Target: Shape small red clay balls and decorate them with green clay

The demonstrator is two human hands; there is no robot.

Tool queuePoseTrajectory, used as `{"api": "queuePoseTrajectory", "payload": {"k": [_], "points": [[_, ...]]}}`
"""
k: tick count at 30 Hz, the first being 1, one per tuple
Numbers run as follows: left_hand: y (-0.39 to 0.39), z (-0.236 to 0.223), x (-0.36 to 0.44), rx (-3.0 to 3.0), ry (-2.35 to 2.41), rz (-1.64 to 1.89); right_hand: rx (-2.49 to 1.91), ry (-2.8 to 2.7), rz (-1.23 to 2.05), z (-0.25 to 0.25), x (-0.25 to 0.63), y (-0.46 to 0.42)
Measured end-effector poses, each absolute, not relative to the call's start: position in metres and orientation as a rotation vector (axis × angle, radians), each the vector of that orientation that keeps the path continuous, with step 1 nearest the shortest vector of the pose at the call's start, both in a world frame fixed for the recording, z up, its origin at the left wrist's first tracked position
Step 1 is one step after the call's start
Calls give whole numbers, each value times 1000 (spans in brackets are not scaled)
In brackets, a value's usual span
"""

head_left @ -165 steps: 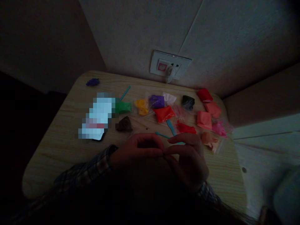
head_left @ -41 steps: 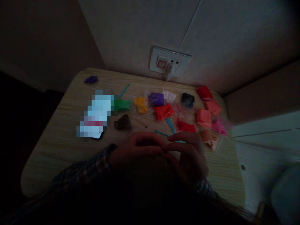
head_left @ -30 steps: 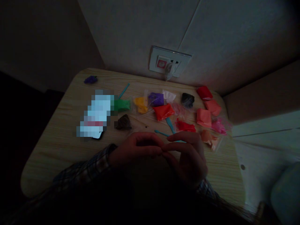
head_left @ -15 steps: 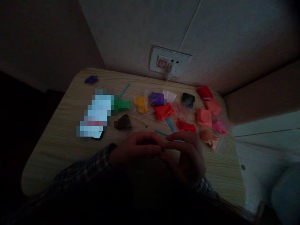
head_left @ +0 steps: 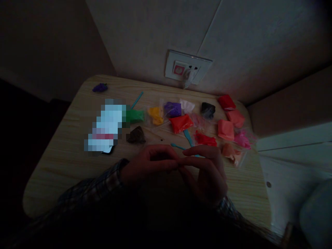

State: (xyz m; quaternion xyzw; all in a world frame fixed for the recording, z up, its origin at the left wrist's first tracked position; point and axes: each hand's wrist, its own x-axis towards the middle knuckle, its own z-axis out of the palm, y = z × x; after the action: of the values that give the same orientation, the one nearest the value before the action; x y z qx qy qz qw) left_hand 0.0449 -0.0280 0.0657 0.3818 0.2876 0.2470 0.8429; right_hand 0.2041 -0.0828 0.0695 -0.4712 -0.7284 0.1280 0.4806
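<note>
Head view, hands (head_left: 178, 164) touching at curled fingertips, anything pinched between too dark to tell

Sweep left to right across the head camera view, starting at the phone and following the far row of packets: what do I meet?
Phone → green packet → yellow packet → purple packet → white packet → black packet → red packet by the far right corner.

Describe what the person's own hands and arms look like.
The left hand and right hand are bare, without gloves. Both wrists have plaid cuffs, dark with paler checks; the left sleeve shows some reddish-brown. Shadow hides the rest.
</note>
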Motion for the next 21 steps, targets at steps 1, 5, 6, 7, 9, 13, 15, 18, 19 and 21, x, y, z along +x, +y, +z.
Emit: {"api": "queuePoseTrajectory", "payload": {"k": [1, 5, 6, 7, 9, 13, 15, 18, 19, 21], "points": [[-28, 66, 45, 813, 604, 524, -1152, -1777, 313, 70, 204, -83], [-27, 64, 45, 804, 574, 535, -1154, -1778, 320, 69, 205, -83], [-28, 64, 44, 796, 568, 538, -1154, -1779, 329, 69, 205, -83], [-28, 63, 44, 788, 562, 539, -1155, -1777, 339, 69, 205, -83], [-27, 64, 44, 787, 566, 534, -1148, -1769, 366, 68, 205, -83], [-26, 67, 44, 831, 669, 515, -1110, -1726, 416, 65, 203, -82], [-26, 68, 44, 851, 694, 509, -1114, -1724, 428, 64, 203, -81], [-26, 68, 44, 878, 679, 512, -1125, -1731, 425, 65, 202, -81], [-26, 68, 43, 880, 671, 518, -1129, -1730, 426, 65, 203, -81], [-26, 68, 43, 869, 664, 528, -1134, -1723, 425, 65, 203, -82]]}}
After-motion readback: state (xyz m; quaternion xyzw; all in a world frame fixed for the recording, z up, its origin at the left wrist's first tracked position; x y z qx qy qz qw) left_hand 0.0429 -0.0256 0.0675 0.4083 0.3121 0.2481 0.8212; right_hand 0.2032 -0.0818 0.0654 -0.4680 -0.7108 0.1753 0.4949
